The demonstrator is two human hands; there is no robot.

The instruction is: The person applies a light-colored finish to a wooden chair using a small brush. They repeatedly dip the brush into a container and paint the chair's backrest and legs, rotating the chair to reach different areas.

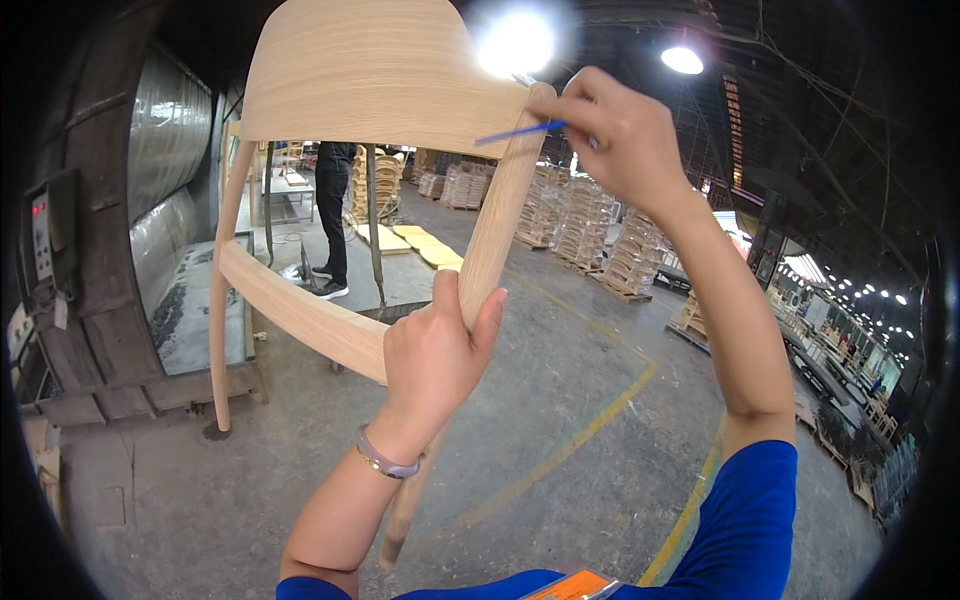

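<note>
A pale wooden chair frame (375,95) stands tilted in front of me, its wide curved backrest at the top and a curved rail lower down. My left hand (430,350) is wrapped round its right post, where the curved rail (305,305) meets it. At the top of that same post, my right hand (625,135) is closed with fingers pinched on a thin blue stick (520,132). The stick lies across the joint of backrest and post and is smeared by motion, so its exact kind does not show. The right fingertips are close to the post's top end.
A dark cabinet-like machine with a control box (45,230) stands at the left. Behind the chair a person in dark trousers (332,215) stands near yellow panels (420,243). Wrapped stacks of wooden parts (585,220) sit on pallets. Yellow lines (600,412) mark the concrete floor.
</note>
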